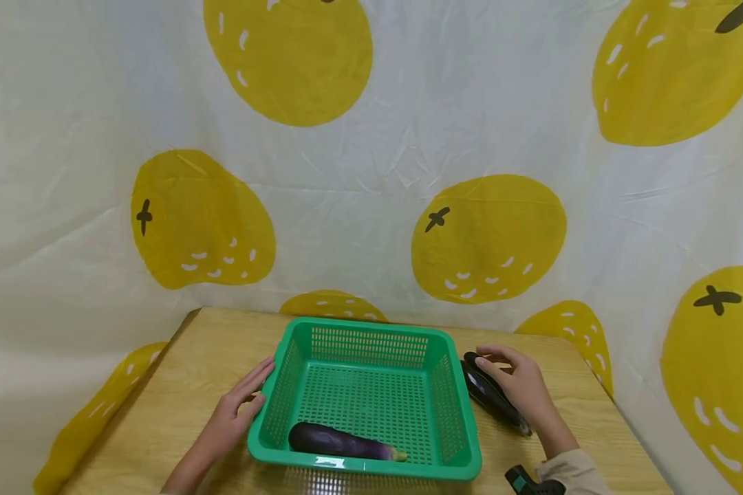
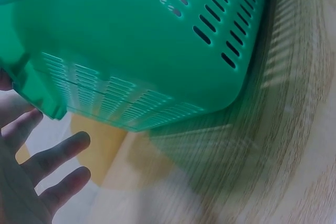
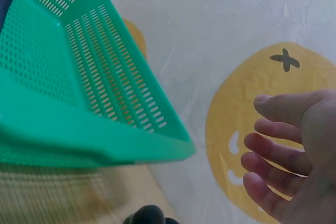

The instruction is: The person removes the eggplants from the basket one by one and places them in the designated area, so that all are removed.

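A green basket (image 1: 464, 419) holds one purple eggplant (image 1: 334, 441) lying along its near side. My left hand (image 1: 229, 416) touches the basket's left rim, its fingers spread and fairly straight; the left wrist view shows this hand (image 2: 31, 166) by the green rim (image 2: 42, 90). To the right of the basket, two dark eggplants (image 1: 492, 399) lie side by side on the table. My right hand (image 1: 523, 388) is over their far end. In the right wrist view that hand (image 3: 294, 156) has loosely bent fingers with nothing between them, and dark rounded ends (image 3: 148, 216) show at the bottom edge.
The wooden table (image 1: 217, 344) extends to both sides of the basket. Behind and beside it hangs a white cloth (image 1: 347, 227) printed with big yellow fruit. A dark device (image 1: 526, 481) is at my right wrist.
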The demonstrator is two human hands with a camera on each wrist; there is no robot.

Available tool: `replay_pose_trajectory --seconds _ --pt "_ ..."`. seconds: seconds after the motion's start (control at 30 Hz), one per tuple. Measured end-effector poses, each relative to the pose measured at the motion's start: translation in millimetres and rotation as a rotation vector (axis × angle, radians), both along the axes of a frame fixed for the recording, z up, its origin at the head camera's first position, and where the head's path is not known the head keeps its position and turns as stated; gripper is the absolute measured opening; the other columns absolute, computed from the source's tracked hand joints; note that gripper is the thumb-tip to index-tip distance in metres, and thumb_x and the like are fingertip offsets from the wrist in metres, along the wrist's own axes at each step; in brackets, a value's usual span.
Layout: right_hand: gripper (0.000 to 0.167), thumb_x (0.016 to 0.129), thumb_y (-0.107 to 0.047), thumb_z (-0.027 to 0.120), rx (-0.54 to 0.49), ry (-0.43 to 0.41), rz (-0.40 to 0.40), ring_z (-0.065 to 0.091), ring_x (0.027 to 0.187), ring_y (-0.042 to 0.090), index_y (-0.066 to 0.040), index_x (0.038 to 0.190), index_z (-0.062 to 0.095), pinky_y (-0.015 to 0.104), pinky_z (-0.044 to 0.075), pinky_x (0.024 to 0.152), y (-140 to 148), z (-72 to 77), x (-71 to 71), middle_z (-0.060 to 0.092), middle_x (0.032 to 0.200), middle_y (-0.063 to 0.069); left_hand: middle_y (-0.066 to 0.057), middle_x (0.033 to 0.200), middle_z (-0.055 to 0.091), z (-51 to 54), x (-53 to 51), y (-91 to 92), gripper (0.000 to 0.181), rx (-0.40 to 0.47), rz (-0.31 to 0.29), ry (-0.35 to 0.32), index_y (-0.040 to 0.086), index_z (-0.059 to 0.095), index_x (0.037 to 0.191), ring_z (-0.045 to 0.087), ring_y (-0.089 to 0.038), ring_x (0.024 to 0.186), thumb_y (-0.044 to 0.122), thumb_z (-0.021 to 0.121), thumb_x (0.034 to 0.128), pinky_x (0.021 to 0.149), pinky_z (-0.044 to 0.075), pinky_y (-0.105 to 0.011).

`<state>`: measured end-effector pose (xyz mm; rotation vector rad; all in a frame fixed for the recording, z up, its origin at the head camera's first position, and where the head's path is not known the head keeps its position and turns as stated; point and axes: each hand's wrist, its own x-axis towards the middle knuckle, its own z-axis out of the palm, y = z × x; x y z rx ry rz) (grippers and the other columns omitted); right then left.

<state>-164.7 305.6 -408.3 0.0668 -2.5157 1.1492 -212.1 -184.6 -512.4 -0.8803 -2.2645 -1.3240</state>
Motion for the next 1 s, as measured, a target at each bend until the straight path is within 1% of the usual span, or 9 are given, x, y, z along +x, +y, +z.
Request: replay_pose_trajectory --seconds 0.03,0.1,0.27,0.43,0.57,0.63,0.73,0.8,1.0 --pt "0.026 0.100 -0.019 0.069 -0.002 0.003 0.001 0.059 0.096 -0.013 -0.006 0.122 0.074 0.017 0.054 0.085 -1.2 1.2 -1.0 0.074 0.121 0.017 0.006 0.165 0.040 -0.6 0.0 0.7 0.049 0.002 -0.001 -0.002 0.000 0.049 0.153 0.037 0.014 0.143 -0.001 0.053 0.1040 0.089 0.053 -0.019" --pt "0.026 0.100 -0.018 0.069 -0.003 0.006 -0.001 0.059 0.096 -0.013 -0.006 0.122 0.075 0.018 0.054 0.085 -3.4 3.3 -3.4 0.075 0.121 0.017 0.005 0.165 0.040 -1.6 -0.3 2.3 0.049 0.005 -0.004 -0.008 0.000 0.048 0.153 0.037 0.013 0.143 -0.001 0.053 0.1044 0.089 0.053 -0.020" --pt "0.025 0.099 -0.016 0.071 0.000 0.004 -0.004 0.059 0.095 -0.012 -0.005 0.121 0.075 0.018 0.054 0.086 -9.6 7.6 -9.2 0.075 0.119 0.016 -0.005 0.165 0.042 -3.4 -1.3 5.8 0.049 0.003 -0.006 -0.026 0.003 0.047 0.154 0.036 0.013 0.144 0.002 0.052 0.1059 0.090 0.054 -0.022" --pt "0.025 0.099 -0.013 0.070 -0.039 0.009 0.053 0.061 0.093 -0.008 -0.002 0.121 0.074 0.015 0.053 0.086 -17.6 11.4 -11.9 0.074 0.118 0.019 -0.002 0.165 0.042 -5.3 -0.1 4.2 0.049 -0.001 0.009 -0.019 0.005 0.048 0.155 0.040 0.013 0.141 0.002 0.052 0.1058 0.089 0.054 -0.021" --pt "0.024 0.098 -0.011 0.070 -0.050 0.015 0.092 0.063 0.093 -0.006 -0.002 0.120 0.074 0.016 0.054 0.086 -22.1 12.3 -12.0 0.074 0.117 0.019 -0.007 0.164 0.043 -6.1 2.4 0.7 0.049 -0.001 0.011 -0.004 0.003 0.049 0.154 0.038 0.013 0.143 0.000 0.053 0.1048 0.089 0.053 -0.018" --pt "0.024 0.098 -0.011 0.070 -0.040 0.018 0.102 0.063 0.093 -0.006 -0.002 0.120 0.074 0.018 0.055 0.086 -23.4 12.2 -12.1 0.074 0.116 0.018 -0.011 0.163 0.044 -5.9 3.4 -0.9 0.049 0.004 0.008 -0.007 0.003 0.048 0.154 0.038 0.013 0.142 0.000 0.053 0.1049 0.090 0.053 -0.017" --pt "0.024 0.098 -0.011 0.070 -0.019 0.019 0.105 0.062 0.094 -0.006 -0.003 0.121 0.074 0.021 0.056 0.085 -24.2 12.2 -12.2 0.074 0.117 0.017 -0.011 0.163 0.043 -5.0 4.2 -2.1 0.049 0.009 0.004 -0.018 0.003 0.048 0.154 0.040 0.014 0.140 0.000 0.052 0.1053 0.091 0.052 -0.015" --pt "0.025 0.098 -0.012 0.071 -0.013 0.020 0.105 0.062 0.094 -0.006 -0.003 0.121 0.074 0.022 0.057 0.084 -25.0 13.1 -12.4 0.075 0.117 0.016 -0.010 0.164 0.043 -4.2 4.3 -2.3 0.049 0.011 0.003 -0.019 0.002 0.047 0.154 0.041 0.013 0.140 0.000 0.052 0.1054 0.092 0.051 -0.013" --pt "0.026 0.098 -0.011 0.071 -0.026 0.022 0.138 0.062 0.095 -0.005 0.000 0.122 0.073 0.022 0.057 0.084 -27.6 17.3 -12.5 0.074 0.117 0.017 0.008 0.165 0.037 -0.4 1.7 -2.4 0.049 -0.006 -0.017 -0.009 0.001 0.047 0.154 0.037 0.013 0.143 0.000 0.052 0.1056 0.093 0.050 -0.012"
